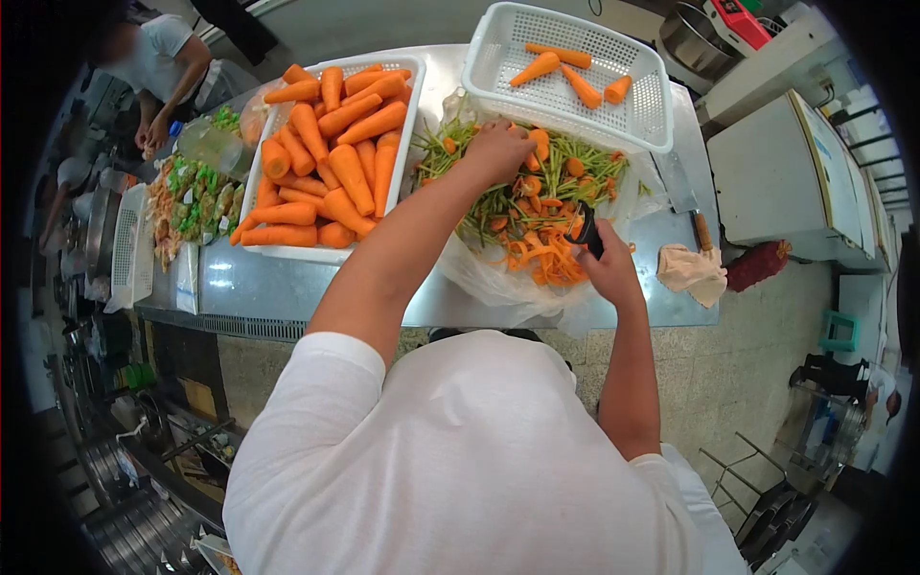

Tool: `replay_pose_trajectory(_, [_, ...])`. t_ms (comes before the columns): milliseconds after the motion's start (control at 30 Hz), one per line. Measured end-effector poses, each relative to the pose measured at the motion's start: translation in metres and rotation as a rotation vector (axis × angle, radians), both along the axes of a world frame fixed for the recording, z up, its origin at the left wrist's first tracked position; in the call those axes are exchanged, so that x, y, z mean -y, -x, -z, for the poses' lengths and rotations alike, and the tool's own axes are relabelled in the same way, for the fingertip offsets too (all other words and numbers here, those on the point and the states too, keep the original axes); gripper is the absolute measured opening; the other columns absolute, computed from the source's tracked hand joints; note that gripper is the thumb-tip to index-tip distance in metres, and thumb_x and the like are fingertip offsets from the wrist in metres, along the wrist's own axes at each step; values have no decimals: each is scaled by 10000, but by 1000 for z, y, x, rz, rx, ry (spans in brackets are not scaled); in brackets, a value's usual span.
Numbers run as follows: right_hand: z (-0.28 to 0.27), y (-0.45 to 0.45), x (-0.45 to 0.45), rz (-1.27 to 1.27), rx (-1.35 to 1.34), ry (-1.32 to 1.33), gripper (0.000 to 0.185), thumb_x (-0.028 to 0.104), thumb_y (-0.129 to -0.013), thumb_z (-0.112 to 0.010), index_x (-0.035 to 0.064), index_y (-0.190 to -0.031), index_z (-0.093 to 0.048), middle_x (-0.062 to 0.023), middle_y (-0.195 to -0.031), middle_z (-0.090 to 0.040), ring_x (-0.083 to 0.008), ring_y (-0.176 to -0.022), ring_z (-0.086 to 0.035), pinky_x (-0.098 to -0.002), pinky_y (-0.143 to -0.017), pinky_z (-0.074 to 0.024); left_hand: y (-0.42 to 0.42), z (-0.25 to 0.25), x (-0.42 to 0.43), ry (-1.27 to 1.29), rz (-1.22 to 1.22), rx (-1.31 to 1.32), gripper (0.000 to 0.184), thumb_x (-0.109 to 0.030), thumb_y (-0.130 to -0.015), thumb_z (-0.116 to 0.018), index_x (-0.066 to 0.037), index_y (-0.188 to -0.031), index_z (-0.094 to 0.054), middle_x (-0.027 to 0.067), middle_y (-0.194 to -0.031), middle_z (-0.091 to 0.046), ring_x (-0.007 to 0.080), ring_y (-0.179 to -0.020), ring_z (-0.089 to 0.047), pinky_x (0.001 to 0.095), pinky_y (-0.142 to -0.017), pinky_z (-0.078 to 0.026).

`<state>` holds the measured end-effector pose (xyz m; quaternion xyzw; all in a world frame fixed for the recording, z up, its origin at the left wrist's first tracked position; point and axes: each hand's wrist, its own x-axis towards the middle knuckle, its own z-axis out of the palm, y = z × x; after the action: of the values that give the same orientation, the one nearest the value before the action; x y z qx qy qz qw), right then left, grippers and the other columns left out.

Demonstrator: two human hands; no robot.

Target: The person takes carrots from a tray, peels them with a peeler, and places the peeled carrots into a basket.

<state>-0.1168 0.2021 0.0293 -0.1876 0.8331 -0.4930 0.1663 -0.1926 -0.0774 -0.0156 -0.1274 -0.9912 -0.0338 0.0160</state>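
Observation:
My right hand [610, 261] is closed round the handle of a black vegetable peeler [586, 230], held above orange carrot peelings [546, 257]. My left hand [500, 151] reaches over a heap of green carrot stems [585, 158] and cut carrot tops. Its fingers curl downward and are partly hidden; orange shows right beside them, but I cannot make out what they grip. Thin clear plastic [484, 278] lies under the heap. To the left, a white crate [414, 125] is piled with whole carrots [352, 179]. Beyond the heap, a white perforated basket [661, 96] holds several carrots [582, 86].
On the metal table [268, 287], a broad-bladed knife [678, 182] and a beige cloth [692, 274] lie at the right. Chopped vegetables [196, 206] and a clear container [213, 146] stand at the left, near another person [172, 57]. A white cabinet [786, 182] is farther right.

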Motion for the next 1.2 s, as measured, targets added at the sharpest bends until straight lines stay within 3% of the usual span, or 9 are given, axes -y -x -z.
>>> replay_pose_trajectory(267, [29,-19,-36,63,-119,-10,173,52,-914,-627,21,-1077,-577,-43,-903,-539,-127,-795,-497,-290,-727,-426,24,-19,13,-198,-93,139,313,-200,-918,-643,-147,-1227,-641,85,-1190,-669,286,-1115,-636,432,-953,-503])
replay_pose_trajectory(333, [20,-21,-39,110,-14,-1,219,75,-913,-628,23,-1118,-571,-34,-929,-535,-116,-825,-496,-281,-752,-424,14,-36,30,-887,-218,216,290,-262,-997,-583,-135,-1253,-626,100,-1234,-647,294,-1087,-651,428,-918,-533])
replay_pose_trajectory(467, [12,-22,-37,41,204,383,358,82,-872,-621,18,-1220,-564,-26,-1006,-554,-132,-948,-524,-284,-884,-425,-38,-66,40,-1552,-161,121,359,-330,-1032,-550,-115,-1319,-576,104,-1223,-645,222,-1080,-653,400,-900,-540])
replay_pose_trajectory(533, [22,-16,-27,-24,259,495,483,207,-890,-602,-14,-1310,-513,-31,-1121,-562,-129,-1063,-501,-279,-995,-370,-67,-69,24,-2395,-210,134,399,-376,-1046,-514,-108,-1338,-552,93,-1238,-639,224,-1055,-662,419,-874,-555])
replay_pose_trajectory(633, [16,-12,2,-22,339,742,452,311,-958,-544,-54,-1221,-582,-73,-1173,-625,-157,-1076,-559,-317,-983,-408,-99,-18,3,-2804,-254,486,406,-432,-1039,-489,-112,-1274,-576,74,-1018,-655,236,-884,-656,411,-765,-555])
replay_pose_trajectory(733, [24,-2,18,5,354,574,365,319,-992,-528,-19,-1046,-653,-57,-1033,-667,-166,-914,-588,-326,-887,-448,-134,2,-23,-2722,-446,762,396,-424,-1031,-488,-103,-1243,-583,67,-895,-621,227,-745,-609,391,-683,-534])
replay_pose_trajectory(767, [19,-4,28,110,226,492,376,333,-1015,-524,18,-851,-647,-32,-797,-637,-212,-730,-557,-360,-751,-437,-142,-3,-28,-2732,-450,757,396,-424,-1031,-488,-103,-1243,-583,67,-895,-621,227,-745,-609,391,-683,-534])
replay_pose_trajectory(967, [-20,-2,58,-158,-713,77,361,336,-939,-614,72,-703,-546,-76,-666,-495,-266,-665,-465,-406,-710,-351,-160,-31,-20,-2610,-608,666,343,-376,-1026,-449,-97,-1182,-573,60,-828,-597,205,-672,-590,354,-585,-502])
replay_pose_trajectory(1200, [-54,-18,88,-386,-860,30,382,410,-811,-730,106,-661,-555,-34,-637,-513,-245,-685,-500,-384,-744,-367,-162,-45,-28,-2552,-613,683,361,-354,-1055,-400,-96,-1259,-547,81,-952,-636,184,-721,-643,330,-596,-547])
